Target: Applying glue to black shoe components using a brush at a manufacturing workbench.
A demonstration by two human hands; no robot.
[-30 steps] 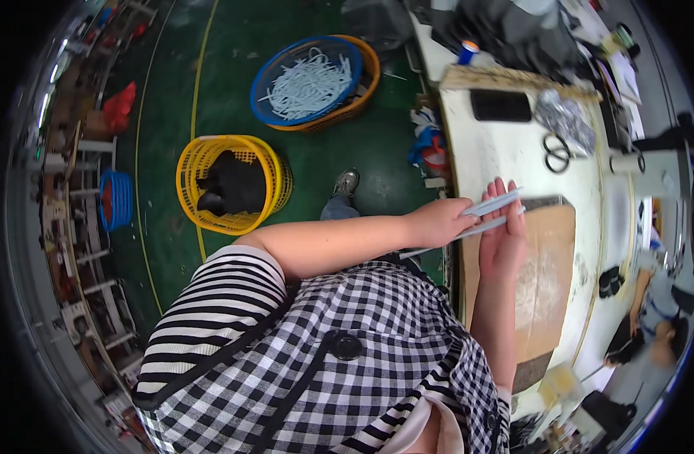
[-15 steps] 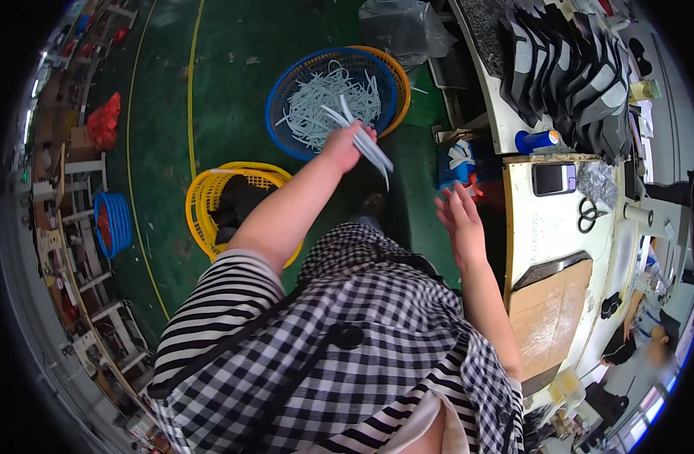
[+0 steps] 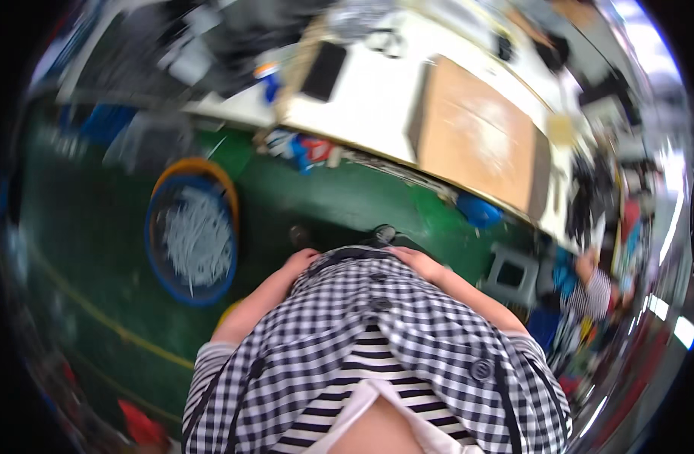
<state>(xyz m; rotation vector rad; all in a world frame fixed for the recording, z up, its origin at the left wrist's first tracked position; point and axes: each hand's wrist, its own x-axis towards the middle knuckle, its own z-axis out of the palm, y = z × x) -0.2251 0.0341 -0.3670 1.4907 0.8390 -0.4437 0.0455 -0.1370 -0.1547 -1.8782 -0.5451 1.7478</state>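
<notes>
My left hand (image 3: 300,262) rests against the left side of the black-and-white checked apron (image 3: 347,303) at my front. My right hand (image 3: 416,262) lies against the apron's other side. Motion blur and the cloth hide most of the fingers, so I cannot tell whether either hand grips the fabric. No strips show in my hands. Off to the left on the floor, a blue basket (image 3: 152,253) holds a heap of pale strips (image 3: 199,238). An orange basket (image 3: 224,175) shows behind its rim.
Ahead stands a white worktable (image 3: 369,94) bearing a brown cardboard sheet (image 3: 475,129), a dark phone (image 3: 324,72) and scissors (image 3: 386,42). A grey stool (image 3: 511,274) and a blue bowl (image 3: 478,212) are at right. Another person (image 3: 593,291) is at far right.
My view has swung right toward the worktable. My left hand, which held pale strips over the blue basket, has come back to the apron without them in sight. My right hand has lowered to it too.
</notes>
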